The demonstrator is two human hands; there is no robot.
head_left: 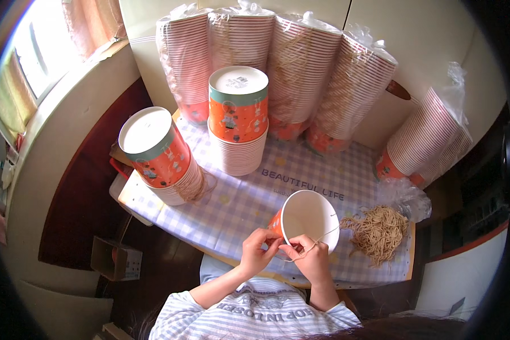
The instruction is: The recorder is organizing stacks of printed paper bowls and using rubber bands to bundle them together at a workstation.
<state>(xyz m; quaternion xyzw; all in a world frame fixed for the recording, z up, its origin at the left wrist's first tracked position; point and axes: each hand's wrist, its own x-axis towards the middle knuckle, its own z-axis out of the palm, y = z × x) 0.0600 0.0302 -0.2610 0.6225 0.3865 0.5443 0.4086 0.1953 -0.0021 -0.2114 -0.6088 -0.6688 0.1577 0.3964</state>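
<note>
A large paper bucket (309, 218), white inside and orange outside, lies tilted on the table in front of me with its mouth toward me. My left hand (258, 250) is at its near left rim, thumb and forefinger pinched together; what they pinch is too small to make out. Close beside it, my right hand (309, 258) is closed on a thin tan cord (325, 233), its thumb touching the rim. One stretch of the cord crosses the bucket's mouth. To the right of the bucket sits a loose heap of tan cords (381, 232).
Two upside-down stacks of orange buckets, one left (153, 150) and one mid-table (238, 113), stand on the checked tablecloth (238, 212). Cords hang on the left stack. Several bagged bucket stacks (303, 68) line the wall; another bagged stack (422, 136) leans at right, near a crumpled clear bag (408, 198).
</note>
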